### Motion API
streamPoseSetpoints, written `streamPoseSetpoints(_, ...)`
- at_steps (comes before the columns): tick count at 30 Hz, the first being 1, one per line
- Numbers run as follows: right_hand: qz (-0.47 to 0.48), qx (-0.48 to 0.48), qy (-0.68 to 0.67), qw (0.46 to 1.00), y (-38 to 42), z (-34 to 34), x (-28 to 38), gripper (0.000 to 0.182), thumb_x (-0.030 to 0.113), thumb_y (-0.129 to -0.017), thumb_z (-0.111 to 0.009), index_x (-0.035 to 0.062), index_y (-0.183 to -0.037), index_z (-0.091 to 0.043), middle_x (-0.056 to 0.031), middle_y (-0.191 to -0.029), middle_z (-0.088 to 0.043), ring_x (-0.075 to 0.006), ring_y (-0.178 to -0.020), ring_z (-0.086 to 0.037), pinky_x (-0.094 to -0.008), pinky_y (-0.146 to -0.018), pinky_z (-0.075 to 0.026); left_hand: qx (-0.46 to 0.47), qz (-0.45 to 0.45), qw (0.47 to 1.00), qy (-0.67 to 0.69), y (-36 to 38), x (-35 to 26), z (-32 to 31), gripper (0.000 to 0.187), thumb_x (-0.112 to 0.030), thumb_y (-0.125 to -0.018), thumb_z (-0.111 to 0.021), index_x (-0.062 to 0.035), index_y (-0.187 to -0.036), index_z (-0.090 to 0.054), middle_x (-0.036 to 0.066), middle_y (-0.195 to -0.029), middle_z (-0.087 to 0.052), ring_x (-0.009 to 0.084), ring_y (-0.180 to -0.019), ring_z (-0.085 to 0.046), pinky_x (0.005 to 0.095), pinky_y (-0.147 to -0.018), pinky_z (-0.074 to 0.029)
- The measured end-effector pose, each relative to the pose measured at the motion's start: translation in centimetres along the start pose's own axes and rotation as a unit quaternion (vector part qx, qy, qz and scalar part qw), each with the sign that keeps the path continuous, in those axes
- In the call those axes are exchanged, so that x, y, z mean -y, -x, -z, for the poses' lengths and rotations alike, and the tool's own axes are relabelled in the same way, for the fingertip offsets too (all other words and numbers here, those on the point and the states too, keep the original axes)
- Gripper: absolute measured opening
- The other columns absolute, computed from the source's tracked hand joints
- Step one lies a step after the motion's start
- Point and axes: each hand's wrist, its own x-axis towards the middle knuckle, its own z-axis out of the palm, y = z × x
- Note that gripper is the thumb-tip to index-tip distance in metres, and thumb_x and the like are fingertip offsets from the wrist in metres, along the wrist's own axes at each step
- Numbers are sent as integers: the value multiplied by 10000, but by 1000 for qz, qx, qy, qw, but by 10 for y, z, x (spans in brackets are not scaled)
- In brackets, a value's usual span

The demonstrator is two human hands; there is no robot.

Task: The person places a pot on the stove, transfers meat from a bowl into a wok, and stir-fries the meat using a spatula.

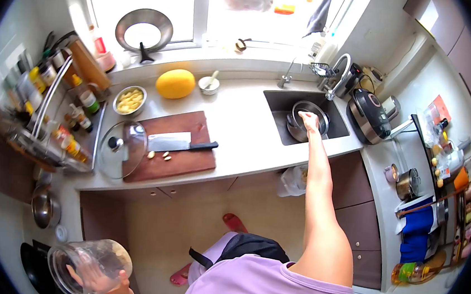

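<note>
Two hands at work, well apart. Left hand [101, 281]: low at the frame's bottom left, fingers wrapped around a clear glass jar [88, 265], which lies tilted with its mouth toward the left. Right hand [308, 120]: arm stretched out over the sink [284, 103], fingers closed on the rim of a steel bowl [308, 117] that sits inside the basin; a second steel vessel lies partly beneath it.

Counter items, left of the sink: wooden cutting board [176, 147] bearing a cleaver [177, 142] with black handle and a few pale garlic cloves [159, 155]; glass pot lid [122, 148] overlapping the board's left edge; steel dish of yellow pieces [130, 100]; whole yellow melon [175, 83]; small white cup [209, 85]. Right of the sink: faucet [338, 72], dark rice cooker [369, 115].
</note>
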Motion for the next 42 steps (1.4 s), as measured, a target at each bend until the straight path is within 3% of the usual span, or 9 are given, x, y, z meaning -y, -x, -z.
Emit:
streamPoseSetpoints(3,-168,79,-109,976,-36,37,43,1026,162,-649,-757,165,-1399,-56,-152,-1399,-210,-222,-1248,-306,-483,-999,-241,-134,188,939,256,-49,-122,-60,983,-553,-691,-617,47,-1336,-180,196,-1306,-353,346,-1138,-435,487,-940,-375)
streamPoseSetpoints(7,-21,77,-207,975,-107,34,-66,244,203,-733,-710,37,-882,-610,-67,-751,-629,-137,-638,-617,-279,-577,-503,-118,219,897,365,-76,-183,-76,1102,-478,-623,-730,-6,-1362,-63,199,-1291,-350,333,-1137,-437,461,-930,-383)
streamPoseSetpoints(12,82,-114,97,985,-137,37,-82,249,252,-731,-682,41,-633,-595,-35,-569,-590,-125,-563,-595,-259,-541,-457,-158,243,881,374,-99,-224,-83,1135,-429,-536,-802,-33,-1366,-137,135,-1266,-404,324,-1156,-417,440,-955,-339)
streamPoseSetpoints(15,49,111,256,959,-143,32,-89,1172,235,-554,-769,164,-1401,38,-331,-1333,-223,-409,-1282,-176,-418,-1045,-185,-190,255,876,363,-91,-219,-84,1169,-400,-515,-824,-36,-1366,-111,159,-1282,-369,338,-1169,-398,453,-969,-327)
streamPoseSetpoints(20,36,280,273,920,-170,6,-86,953,167,-586,-725,183,-1380,-198,-136,-1151,-522,-325,-1051,-492,-401,-842,-420,-165,303,898,271,-69,-200,-57,1146,-383,-530,-805,-49,-1362,-92,161,-1293,-350,333,-1180,-377,457,-974,-332)
streamPoseSetpoints(26,454,325,194,807,-2,-145,79,640,42,-621,-729,96,-1192,-445,-138,-1169,-445,-268,-1042,-504,-407,-820,-435,-233,339,886,216,-32,-152,-33,1099,-404,-551,-790,-17,-1337,-127,161,-1236,-392,308,-1111,-439,408,-917,-403)
streamPoseSetpoints(33,461,544,24,701,291,-343,247,60,32,-765,-588,7,-816,-607,-139,-854,-557,-257,-763,-568,-333,-648,-470,-276,414,802,331,3,-66,-22,1170,-280,-438,-860,-35,-1339,-155,163,-1250,-376,290,-1144,-415,416,-976,-335)
streamPoseSetpoints(38,608,634,38,477,472,-504,251,609,302,-740,-683,19,-1202,-404,-181,-1074,-522,-319,-1010,-512,-383,-869,-411,-272,442,793,320,34,-3,-13,1179,-276,-440,-855,-36,-1343,-135,176,-1252,-366,297,-1149,-407,414,-975,-335)
streamPoseSetpoints(42,498,644,140,563,602,-609,238,976,448,-599,-755,6,-1304,-245,-187,-1265,-349,-338,-1167,-340,-432,-950,-329,-255,476,795,275,59,28,-7,1196,-329,-464,-842,-40,-1343,-85,181,-1249,-354,307,-1150,-391,407,-968,-341)
